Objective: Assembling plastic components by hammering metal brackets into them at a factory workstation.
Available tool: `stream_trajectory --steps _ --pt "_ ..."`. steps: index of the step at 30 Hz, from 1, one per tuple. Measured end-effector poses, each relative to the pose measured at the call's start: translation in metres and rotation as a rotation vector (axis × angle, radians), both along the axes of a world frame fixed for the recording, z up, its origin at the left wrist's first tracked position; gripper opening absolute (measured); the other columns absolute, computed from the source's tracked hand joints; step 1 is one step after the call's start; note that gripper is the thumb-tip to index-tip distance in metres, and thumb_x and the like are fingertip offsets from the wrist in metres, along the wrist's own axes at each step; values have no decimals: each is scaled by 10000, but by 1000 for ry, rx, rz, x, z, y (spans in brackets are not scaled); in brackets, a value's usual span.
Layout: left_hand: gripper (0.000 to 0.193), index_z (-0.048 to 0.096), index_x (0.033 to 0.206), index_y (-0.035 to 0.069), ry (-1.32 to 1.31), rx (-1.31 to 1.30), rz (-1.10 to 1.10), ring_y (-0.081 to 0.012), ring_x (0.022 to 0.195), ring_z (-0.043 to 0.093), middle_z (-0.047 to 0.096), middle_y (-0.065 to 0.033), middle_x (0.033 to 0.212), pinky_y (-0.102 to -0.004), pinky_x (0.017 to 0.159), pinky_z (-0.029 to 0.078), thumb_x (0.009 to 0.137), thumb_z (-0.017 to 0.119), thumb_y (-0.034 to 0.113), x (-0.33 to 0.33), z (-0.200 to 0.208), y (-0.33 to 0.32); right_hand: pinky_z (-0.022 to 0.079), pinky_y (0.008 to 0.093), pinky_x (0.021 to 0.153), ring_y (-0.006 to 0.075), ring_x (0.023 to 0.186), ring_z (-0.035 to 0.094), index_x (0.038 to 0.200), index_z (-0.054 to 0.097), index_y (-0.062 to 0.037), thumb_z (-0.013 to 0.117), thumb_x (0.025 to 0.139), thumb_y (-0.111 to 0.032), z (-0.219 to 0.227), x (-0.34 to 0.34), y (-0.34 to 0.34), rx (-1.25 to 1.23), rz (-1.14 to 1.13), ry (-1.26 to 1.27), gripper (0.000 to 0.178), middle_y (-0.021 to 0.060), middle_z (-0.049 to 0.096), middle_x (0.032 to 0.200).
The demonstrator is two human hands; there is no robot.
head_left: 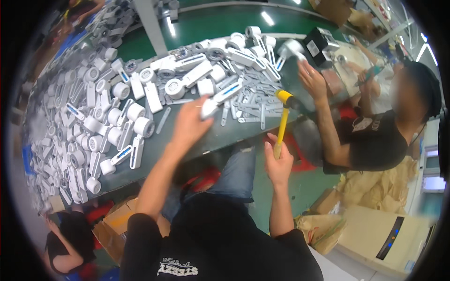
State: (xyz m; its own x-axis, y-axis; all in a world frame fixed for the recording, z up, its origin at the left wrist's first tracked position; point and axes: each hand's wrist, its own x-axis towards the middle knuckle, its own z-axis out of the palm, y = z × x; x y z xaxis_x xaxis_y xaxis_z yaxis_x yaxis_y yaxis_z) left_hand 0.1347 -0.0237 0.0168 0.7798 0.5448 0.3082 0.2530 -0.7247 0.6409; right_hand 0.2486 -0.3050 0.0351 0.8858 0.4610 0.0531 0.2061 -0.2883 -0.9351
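My right hand is closed around the yellow handle of a mallet. The mallet's yellow and black head points up, over the table's near edge. My left hand, slightly blurred, grips the round end of a white handheld fan above the table. The fan's handle, with a blue strip, slants up to the right, away from my fingers. Just beyond it lies a spread of loose flat grey handle pieces. More white fans are heaped behind and to the left of my left hand.
A large pile of white fans covers the left side of the green table. At right, a co-worker's hand holds another white fan near a black box. Cardboard boxes and brown paper stand on the floor.
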Motion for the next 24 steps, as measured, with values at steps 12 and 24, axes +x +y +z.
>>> stream_trajectory --steps 12,24 --pt "732 533 1534 66 386 -147 -34 -395 1408 549 567 -205 1525 -407 1194 427 848 752 -62 -150 38 27 547 519 875 446 1025 675 1239 703 -46 786 964 -223 -45 48 40 -344 -79 -317 338 185 633 1147" --pt "504 692 1331 94 -3 457 -215 -261 1042 643 653 -102 1427 -400 885 525 848 812 173 -42 63 -89 555 338 766 236 817 692 1030 722 2 790 939 -86 3 18 27 -107 119 -376 144 99 716 998"
